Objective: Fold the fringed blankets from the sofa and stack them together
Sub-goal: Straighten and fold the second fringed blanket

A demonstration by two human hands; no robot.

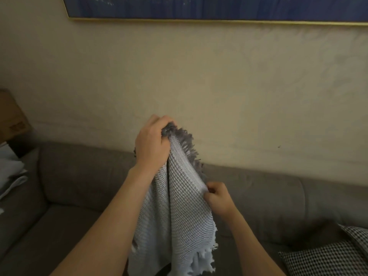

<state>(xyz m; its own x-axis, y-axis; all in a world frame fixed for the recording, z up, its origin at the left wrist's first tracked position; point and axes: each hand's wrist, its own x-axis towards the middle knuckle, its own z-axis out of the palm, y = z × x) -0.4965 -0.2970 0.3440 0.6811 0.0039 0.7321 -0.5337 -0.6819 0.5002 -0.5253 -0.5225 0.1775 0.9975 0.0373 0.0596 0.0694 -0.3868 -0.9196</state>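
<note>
A grey waffle-weave blanket with fringe (179, 212) hangs in front of me above the sofa (83, 176). My left hand (151, 144) is raised and closed around its bunched top, where dark fringe sticks out. Lower and to the right, my right hand (218, 198) pinches the blanket's right edge. The rest of the cloth drops between my forearms, with pale fringe showing at the bottom edge. More pale grey fabric (12, 172) lies on the sofa's left end; I cannot tell whether it is folded.
The brown sofa runs along a cream wall under a framed blue picture (199, 6). A black-and-white checked cushion (328, 255) lies at the lower right. A cardboard box (10, 116) stands beyond the sofa's left end.
</note>
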